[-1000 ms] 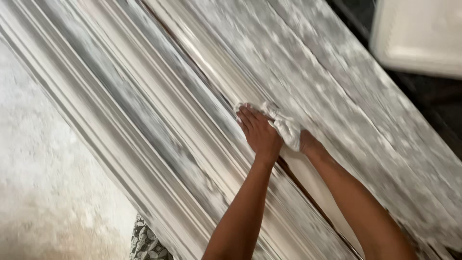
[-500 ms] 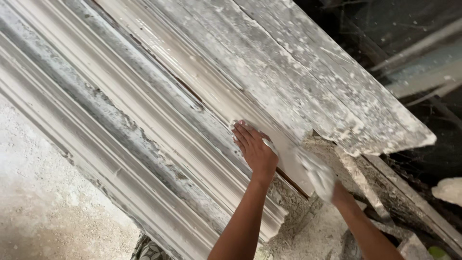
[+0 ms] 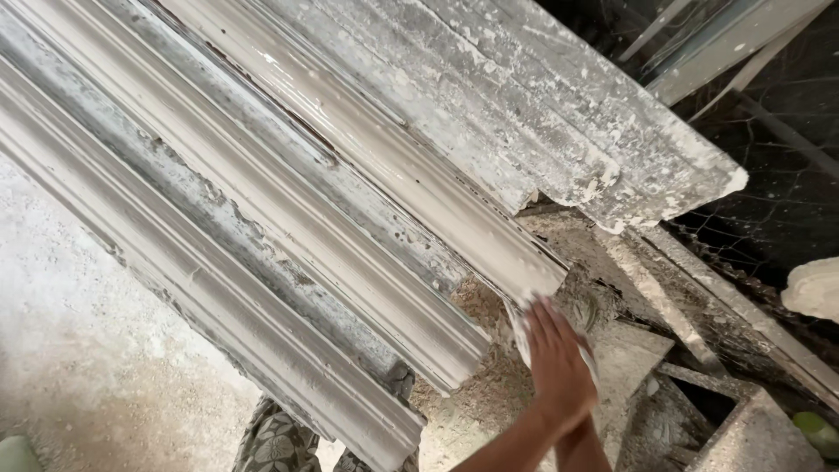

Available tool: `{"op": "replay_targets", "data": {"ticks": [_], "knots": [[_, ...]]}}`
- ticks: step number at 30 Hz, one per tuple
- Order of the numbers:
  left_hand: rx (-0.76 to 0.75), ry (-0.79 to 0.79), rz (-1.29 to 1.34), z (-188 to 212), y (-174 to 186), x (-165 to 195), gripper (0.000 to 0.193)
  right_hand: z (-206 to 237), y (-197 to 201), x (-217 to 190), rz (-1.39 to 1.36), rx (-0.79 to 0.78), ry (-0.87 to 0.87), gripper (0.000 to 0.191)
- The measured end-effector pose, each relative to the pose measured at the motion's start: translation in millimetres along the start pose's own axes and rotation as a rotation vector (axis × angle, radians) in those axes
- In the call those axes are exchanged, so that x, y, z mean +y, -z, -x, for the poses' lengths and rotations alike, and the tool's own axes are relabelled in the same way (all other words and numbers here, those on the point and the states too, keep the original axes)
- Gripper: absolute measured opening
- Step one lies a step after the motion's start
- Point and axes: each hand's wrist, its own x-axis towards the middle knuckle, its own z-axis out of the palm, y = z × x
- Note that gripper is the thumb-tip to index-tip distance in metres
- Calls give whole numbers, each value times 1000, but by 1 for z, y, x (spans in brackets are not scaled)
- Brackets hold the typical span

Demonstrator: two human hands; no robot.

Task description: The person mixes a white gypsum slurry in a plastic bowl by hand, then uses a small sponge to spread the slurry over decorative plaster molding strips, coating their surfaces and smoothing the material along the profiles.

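The head view shows one hand [image 3: 559, 371] with its fingers [image 3: 546, 328] stretched flat and close together, pressing a pale cloth [image 3: 520, 328] at the lower end of the wet plaster moulding [image 3: 419, 188]. Which hand it is I cannot tell; a second forearm seems to lie under it, but that hand is hidden. To do the wiping well, I think the palm should stay flat and follow the curved channel along its length, with even pressure, so the smooth wet surface is not scratched. Around it lie a rough crusted plaster piece [image 3: 559, 114] above, dry ribbed mouldings [image 3: 218, 288] to the left, rubble [image 3: 629, 350] just beside the hand, and patterned fabric [image 3: 275, 441] below.
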Motion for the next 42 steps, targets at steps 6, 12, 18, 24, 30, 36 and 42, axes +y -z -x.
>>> {"op": "replay_targets", "data": {"ticks": [6, 12, 18, 24, 30, 36, 42], "knots": [[-497, -128, 401, 28, 9, -4, 66, 2, 16, -68, 348, 102, 304, 58], [-219, -314, 735, -35, 146, -83, 45, -92, -88, -119, 876, 52, 519, 62], [0, -58, 829, -47, 329, -130, 81, -113, -170, -117, 1823, -271, 755, 72], [73, -153, 997, -62, 465, -204, 70, -190, -287, -94, 1813, -356, 955, 72], [8, -159, 1131, -119, 625, -313, 72, -268, -463, -74, 1821, -320, 1135, 66], [47, -119, 1017, -195, 806, -383, 78, -350, -681, -75, 1986, -277, 787, 77], [81, -141, 886, -233, 962, -423, 81, -429, -883, -64, 1894, -247, 918, 75]]}}
